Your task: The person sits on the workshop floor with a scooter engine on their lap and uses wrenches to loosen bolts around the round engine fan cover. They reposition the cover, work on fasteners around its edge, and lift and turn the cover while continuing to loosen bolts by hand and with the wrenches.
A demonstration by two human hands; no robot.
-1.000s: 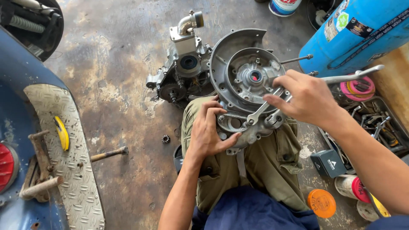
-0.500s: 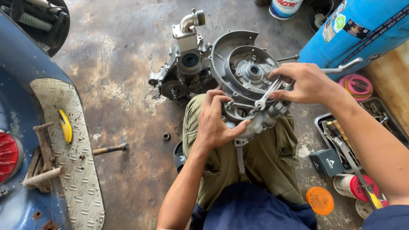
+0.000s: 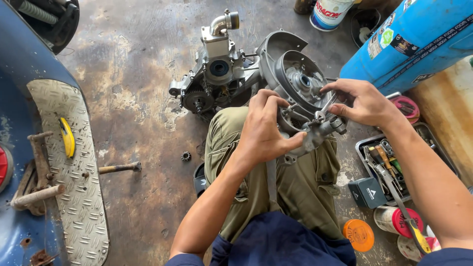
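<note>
On lap, engine casing (image 3: pixel 290 83) rests; left hand (image 3: pixel 268 130) clasps lower edge at 6 o'clock, steadying it; right hand (image 3: pixel 357 101) pinches slim metal tool (image 3: pixel 322 112) at 3 o'clock.

The grey metal engine case (image 3: pixel 295 83) stood on edge against the person's knees on the stained floor (image 3: pixel 138 98), its round open cavity facing up. A slim silver wrench (image 3: pixel 322 112) lay tilted across its lower rim.
</note>
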